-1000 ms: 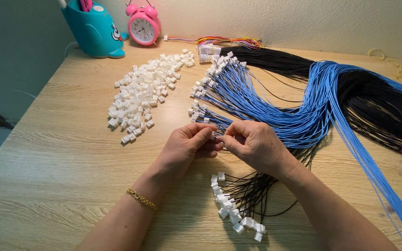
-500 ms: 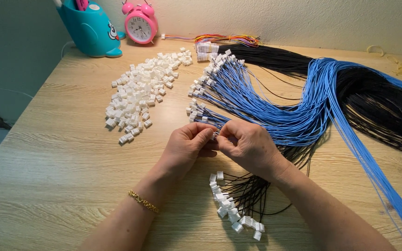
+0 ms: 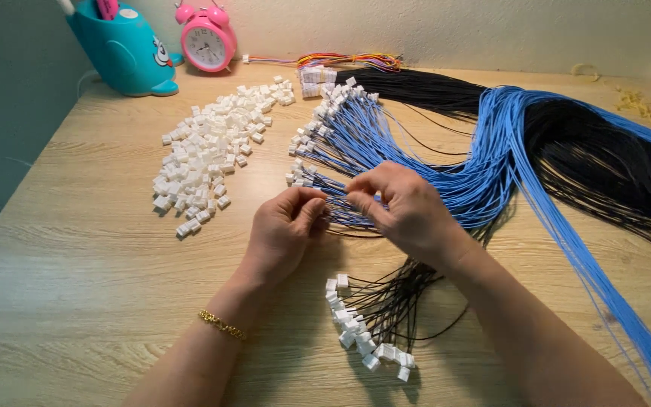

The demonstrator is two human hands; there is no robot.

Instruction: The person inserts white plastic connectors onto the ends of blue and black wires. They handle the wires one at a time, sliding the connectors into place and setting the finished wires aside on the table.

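Blue wires point(image 3: 386, 162): we fit a connector beside the white connector pile point(image 3: 212, 154)
Left hand point(image 3: 284, 230) and right hand point(image 3: 404, 207) pinch one wire end; next, we judge, seating needs alignment

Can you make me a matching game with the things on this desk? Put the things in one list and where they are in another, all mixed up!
Things:
1. alarm clock
2. heap of loose white connectors
3. black wires with white ends
4. gold bracelet

Places:
A. on the left wrist
B. at the back of the desk, by the wall
C. just below the two hands, near the front edge
D. left of the blue wires

Pairs: 1-B, 2-D, 3-C, 4-A
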